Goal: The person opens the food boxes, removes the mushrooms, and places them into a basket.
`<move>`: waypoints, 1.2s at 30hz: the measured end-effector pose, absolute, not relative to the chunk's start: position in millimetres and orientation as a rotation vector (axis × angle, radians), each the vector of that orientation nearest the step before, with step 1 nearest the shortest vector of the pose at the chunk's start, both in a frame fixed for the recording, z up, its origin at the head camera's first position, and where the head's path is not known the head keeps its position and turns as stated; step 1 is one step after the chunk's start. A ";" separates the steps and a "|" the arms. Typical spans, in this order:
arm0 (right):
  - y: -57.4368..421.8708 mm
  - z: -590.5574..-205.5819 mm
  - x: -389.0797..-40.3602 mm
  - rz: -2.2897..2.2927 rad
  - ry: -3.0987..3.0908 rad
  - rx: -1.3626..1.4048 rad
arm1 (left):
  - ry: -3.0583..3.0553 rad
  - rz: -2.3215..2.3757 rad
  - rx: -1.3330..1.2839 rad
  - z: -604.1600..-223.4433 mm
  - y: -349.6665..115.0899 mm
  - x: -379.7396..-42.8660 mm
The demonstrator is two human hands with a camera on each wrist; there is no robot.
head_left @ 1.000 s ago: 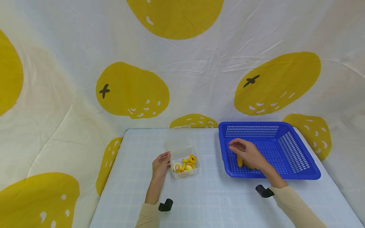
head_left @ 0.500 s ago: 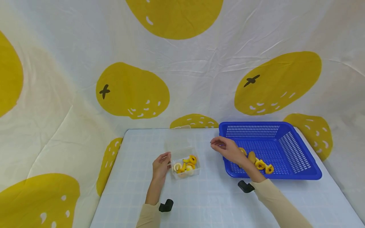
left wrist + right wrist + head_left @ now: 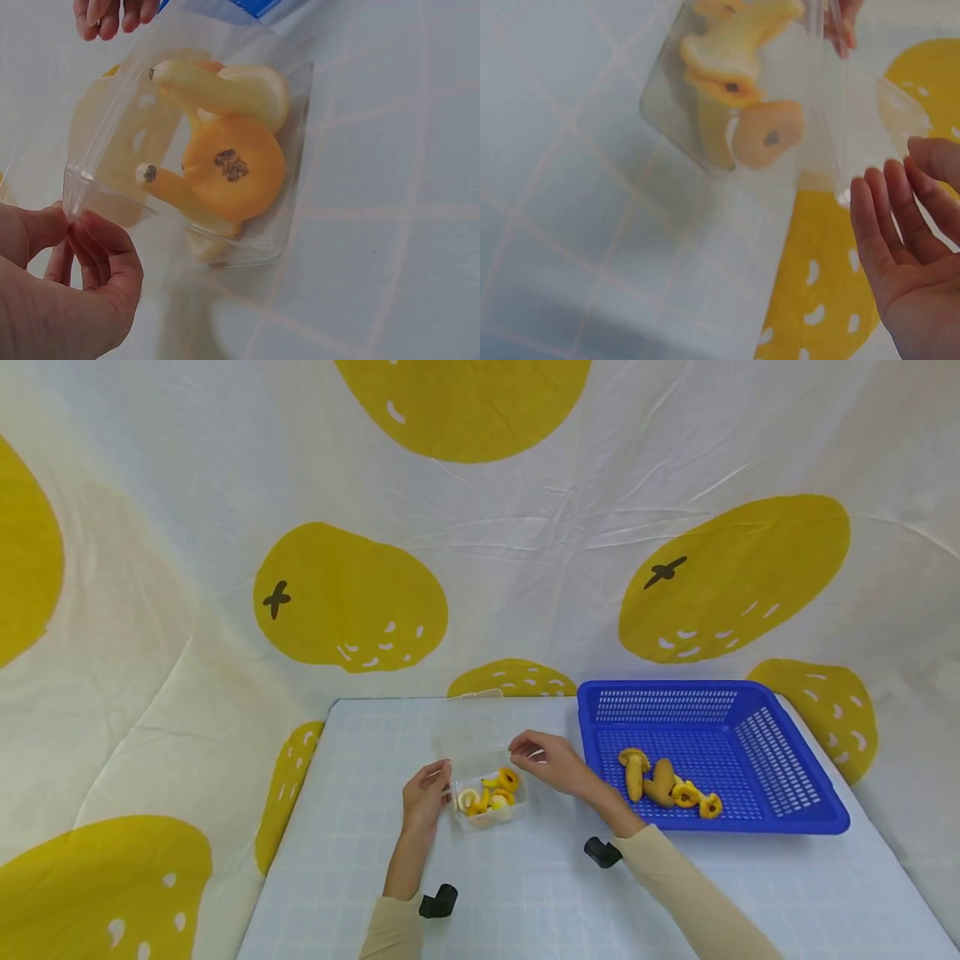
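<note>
A clear plastic box (image 3: 471, 823) with its lid (image 3: 467, 732) raised back stands on the table, left of centre. Inside lie small yellow and orange pieces that look like toy fruit, among them a round orange one (image 3: 255, 169) and slim banana-like ones (image 3: 180, 199). My left hand (image 3: 424, 797) pinches the box's left edge between thumb and fingertips, clearest in the left wrist view. Nothing is in my right hand (image 3: 555, 766), whose fingers are gently bent. Its fingertips come right up to the box's right back corner, as the right wrist view shows too.
To the right stands a blue mesh basket (image 3: 776, 814). It holds tan mushroom-shaped pieces (image 3: 634, 772) and yellow pieces with dark centres (image 3: 710, 806). Behind the table (image 3: 540, 893) hangs a white cloth (image 3: 517, 593) printed with large yellow fruit.
My right hand has moved left from over the blue basket to the clear box, uncovering the pieces in the basket. My left hand has stayed at the box's left edge.
</note>
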State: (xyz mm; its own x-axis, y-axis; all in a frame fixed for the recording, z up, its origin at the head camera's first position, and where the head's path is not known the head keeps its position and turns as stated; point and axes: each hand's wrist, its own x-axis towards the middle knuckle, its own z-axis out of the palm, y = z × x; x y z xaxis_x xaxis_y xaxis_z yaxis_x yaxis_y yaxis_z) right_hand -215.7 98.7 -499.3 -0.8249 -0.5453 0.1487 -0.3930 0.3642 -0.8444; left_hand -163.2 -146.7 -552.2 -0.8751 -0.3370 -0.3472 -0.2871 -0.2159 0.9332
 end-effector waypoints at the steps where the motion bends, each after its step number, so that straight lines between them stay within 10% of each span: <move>1: 95.0 -499.9 -215.3 -1.457 2.445 -0.857 | -1.947 -2.291 0.784 -552.3 -146.6 -163.3; 36: 27.8 -513.0 -199.9 -0.361 2.783 -1.200 | -1.939 -2.300 0.754 -553.3 -146.8 -162.8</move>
State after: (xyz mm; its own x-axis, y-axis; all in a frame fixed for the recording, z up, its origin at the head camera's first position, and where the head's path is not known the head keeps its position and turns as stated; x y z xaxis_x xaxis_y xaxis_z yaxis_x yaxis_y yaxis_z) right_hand -199.9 27.8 -513.0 -0.6874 -0.7262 0.0115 -0.7050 0.6635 -0.2505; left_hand -162.8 -146.8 -553.3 -0.8811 -0.3337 -0.3352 -0.2741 -0.2175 0.9368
